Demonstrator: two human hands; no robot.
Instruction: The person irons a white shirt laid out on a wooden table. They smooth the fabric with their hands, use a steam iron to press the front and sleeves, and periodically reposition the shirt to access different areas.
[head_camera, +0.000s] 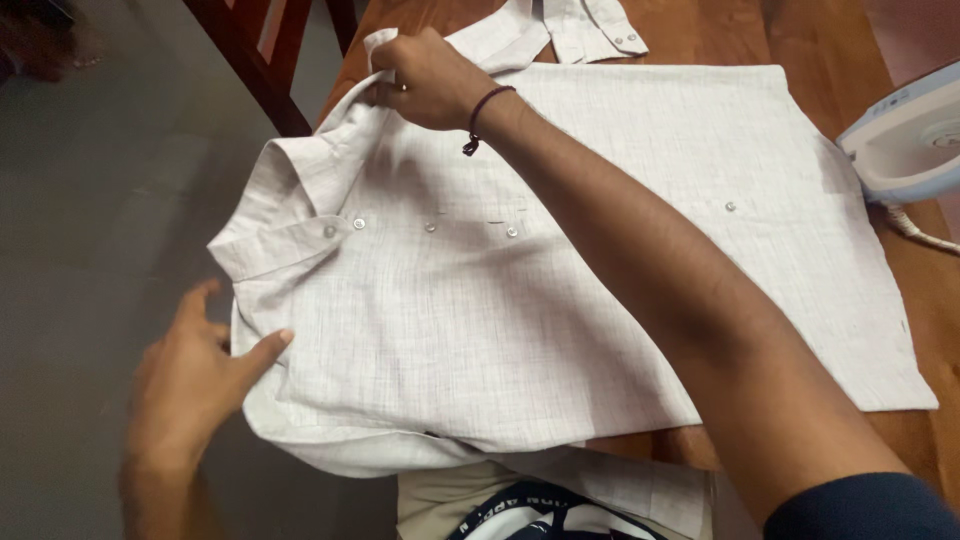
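Observation:
A pale grey buttoned shirt (600, 260) lies flat on a wooden table (740, 35), collar toward the left. My right hand (425, 80) reaches across it and grips the far shoulder fabric near the collar; a dark cord bracelet circles that wrist. My left hand (195, 375) rests at the near shoulder, thumb pressing on the cloth edge, fingers spread. The near sleeve is folded under and partly hangs over the table's front edge.
A white and light-blue iron (905, 140) stands at the table's right edge with its cord trailing. A dark wooden chair (265, 55) stands at the upper left over a grey floor. A shirt cuff (590, 25) lies at the far side.

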